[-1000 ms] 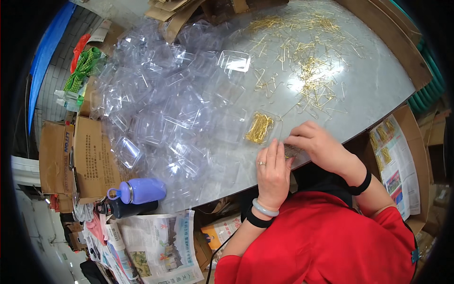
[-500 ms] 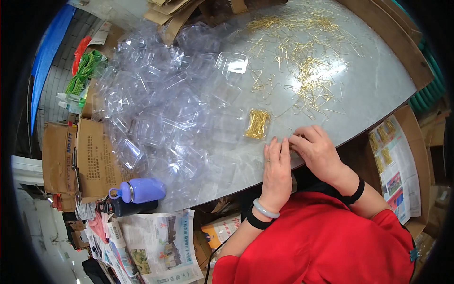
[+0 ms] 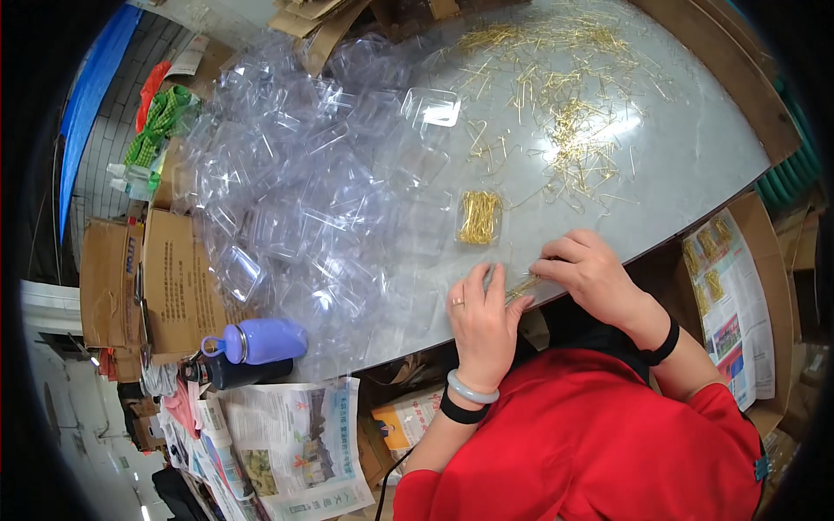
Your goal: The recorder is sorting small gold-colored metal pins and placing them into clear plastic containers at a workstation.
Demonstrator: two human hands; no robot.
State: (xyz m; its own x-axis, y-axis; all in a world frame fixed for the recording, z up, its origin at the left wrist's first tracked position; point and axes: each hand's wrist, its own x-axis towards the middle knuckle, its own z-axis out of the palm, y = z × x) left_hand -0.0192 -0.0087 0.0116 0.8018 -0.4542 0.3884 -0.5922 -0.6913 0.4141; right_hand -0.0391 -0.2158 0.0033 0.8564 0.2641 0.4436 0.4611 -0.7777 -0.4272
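At the table's near edge, my left hand (image 3: 484, 326) and my right hand (image 3: 591, 276) work close together, fingers curled. Between them is a small bunch of gold wire hooks (image 3: 524, 286); the thumb and fingers of my left hand close on one end and my right fingertips pinch the other. Part of the bunch is hidden by the fingers. Just beyond my left hand lies a small clear plastic box (image 3: 498, 236) filled with gold wire hooks (image 3: 479, 215). Farther off, a loose scatter of the same gold hooks (image 3: 578, 148) spreads over the grey tabletop (image 3: 686, 139).
A big heap of clear plastic boxes (image 3: 295, 191) covers the table's left side. A purple bottle (image 3: 271, 340) and a black bottle (image 3: 248, 373) lie by the left edge. At right, a newspaper-lined cardboard box (image 3: 764, 260) holds packed gold hooks.
My left hand has shifted slightly left, its thumb now apart from my right hand, and the gold hooks show between them. My right hand stays nearly in place.
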